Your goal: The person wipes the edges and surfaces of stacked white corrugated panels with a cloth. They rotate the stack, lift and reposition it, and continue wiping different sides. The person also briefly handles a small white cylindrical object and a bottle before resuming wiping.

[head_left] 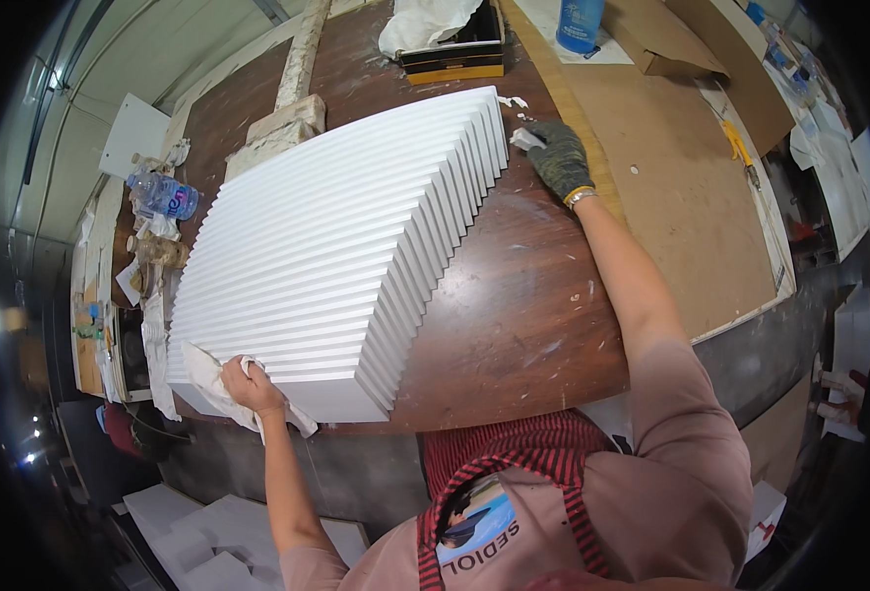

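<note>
before a box [451, 72] of white sheeting [423, 25], hands [252, 386] [559, 163] curl round rag [205, 378] (left), block [526, 140] (right)

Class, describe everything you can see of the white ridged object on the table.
The white ridged object has a matte, rigid-looking body; its exact material is unclear. Parallel ridges run across its top, its right side shows pleat-like steps, and its near face is plain. It lies on the brown table, ridges up. A white cloth in the left hand overlaps its near-left part.
</note>
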`<state>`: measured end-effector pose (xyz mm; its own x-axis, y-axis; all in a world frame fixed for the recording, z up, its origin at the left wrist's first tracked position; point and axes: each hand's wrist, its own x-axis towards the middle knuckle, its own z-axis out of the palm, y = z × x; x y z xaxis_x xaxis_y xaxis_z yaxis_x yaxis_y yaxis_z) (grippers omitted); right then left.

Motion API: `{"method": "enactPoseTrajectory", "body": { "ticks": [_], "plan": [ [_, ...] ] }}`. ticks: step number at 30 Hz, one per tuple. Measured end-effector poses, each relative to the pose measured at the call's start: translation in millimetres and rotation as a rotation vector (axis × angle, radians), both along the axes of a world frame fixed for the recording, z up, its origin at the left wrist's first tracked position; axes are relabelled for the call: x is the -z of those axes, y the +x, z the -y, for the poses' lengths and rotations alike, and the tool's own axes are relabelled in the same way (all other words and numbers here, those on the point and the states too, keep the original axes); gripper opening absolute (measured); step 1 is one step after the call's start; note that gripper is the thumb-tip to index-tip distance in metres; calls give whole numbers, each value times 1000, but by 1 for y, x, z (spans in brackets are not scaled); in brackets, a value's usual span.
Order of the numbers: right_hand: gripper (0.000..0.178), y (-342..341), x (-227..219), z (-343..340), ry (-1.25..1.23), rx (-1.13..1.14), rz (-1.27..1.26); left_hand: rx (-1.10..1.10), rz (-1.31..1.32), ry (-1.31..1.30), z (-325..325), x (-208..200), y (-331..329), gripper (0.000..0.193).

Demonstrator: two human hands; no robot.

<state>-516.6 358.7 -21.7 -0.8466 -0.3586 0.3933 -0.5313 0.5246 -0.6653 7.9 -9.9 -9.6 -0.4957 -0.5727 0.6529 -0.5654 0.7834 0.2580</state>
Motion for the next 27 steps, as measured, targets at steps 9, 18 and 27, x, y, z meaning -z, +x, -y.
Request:
{"method": "enactPoseTrajectory", "body": {
  "ticks": [9, 18, 27],
  "plan": [
    [35, 46, -13, -16, -281, 18, 151, -20, 0, -43, -6, -6, -5, 17],
    [34, 105, -17, -17, -550, -6, 388, -33, 12, -39, -9, -9, -6, 18],
    [36, 194, -40, -10, -872, -87, 776, -39, 2, -53, -10, -11, -8, 16]
  ]
}}
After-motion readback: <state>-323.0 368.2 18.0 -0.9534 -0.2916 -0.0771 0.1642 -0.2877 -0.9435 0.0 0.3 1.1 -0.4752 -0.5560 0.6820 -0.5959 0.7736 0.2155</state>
